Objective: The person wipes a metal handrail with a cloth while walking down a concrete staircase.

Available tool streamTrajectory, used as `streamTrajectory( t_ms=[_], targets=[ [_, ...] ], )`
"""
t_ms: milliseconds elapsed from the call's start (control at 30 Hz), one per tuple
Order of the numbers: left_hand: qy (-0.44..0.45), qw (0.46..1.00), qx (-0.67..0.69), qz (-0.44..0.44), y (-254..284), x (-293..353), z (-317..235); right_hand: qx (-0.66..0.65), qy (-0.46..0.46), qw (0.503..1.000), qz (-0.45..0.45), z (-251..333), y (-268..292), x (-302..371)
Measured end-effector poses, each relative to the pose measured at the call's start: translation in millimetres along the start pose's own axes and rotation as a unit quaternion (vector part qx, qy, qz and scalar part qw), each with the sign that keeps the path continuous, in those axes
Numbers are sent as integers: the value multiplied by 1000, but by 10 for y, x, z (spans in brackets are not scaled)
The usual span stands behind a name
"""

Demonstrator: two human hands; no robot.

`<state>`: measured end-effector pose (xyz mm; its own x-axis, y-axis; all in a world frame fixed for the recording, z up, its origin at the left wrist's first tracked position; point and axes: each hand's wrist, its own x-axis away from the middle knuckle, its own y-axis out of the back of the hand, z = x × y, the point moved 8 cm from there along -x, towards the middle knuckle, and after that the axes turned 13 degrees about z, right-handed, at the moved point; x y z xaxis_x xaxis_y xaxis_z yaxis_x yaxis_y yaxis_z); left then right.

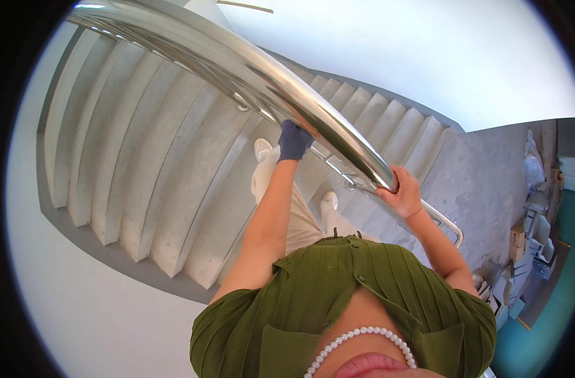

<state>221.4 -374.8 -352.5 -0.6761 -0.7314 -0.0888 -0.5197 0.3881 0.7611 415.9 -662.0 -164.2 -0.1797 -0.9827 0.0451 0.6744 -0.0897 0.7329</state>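
Concrete stairs curve below the person, with a white wall by their outer edge, and the shiny metal rail follows their inner edge. Left hand, covered by a dark cloth, touches the rail; how its fingers stand, I cannot tell. Right hand, bare, has its fingers clamped on the rail, farther right.

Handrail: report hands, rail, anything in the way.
Left hand in dark cloth, at the handrail. Right hand bare, gripping it. Handrail shiny, curved, beside stairs. Cardboard boxes off right, apart from it.
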Motion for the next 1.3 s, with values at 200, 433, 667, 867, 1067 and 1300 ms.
streamTrajectory(
  t_ms=[200,433,667,867,1067,1300],
  targets=[
    [-49,992,-96,-63,977,101,-886,-11,-26,1000,8,3,37,-15],
    [128,978,-69,150,566,42,-288,-15,2,1000,4,31,38,-38],
    [-138,972,-186,-29,206,-26,-506,-25,-22,999,3,-28,47,-13],
    [11,996,-53,66,-698,-100,633,-10,15,1000,5,55,80,-51],
    [130,972,176,88,-950,-110,756,-22,-23,999,25,-10,44,-38],
    [25,996,6,86,-1007,297,-237,-21,-33,999,8,-54,18,4]
  ],
)
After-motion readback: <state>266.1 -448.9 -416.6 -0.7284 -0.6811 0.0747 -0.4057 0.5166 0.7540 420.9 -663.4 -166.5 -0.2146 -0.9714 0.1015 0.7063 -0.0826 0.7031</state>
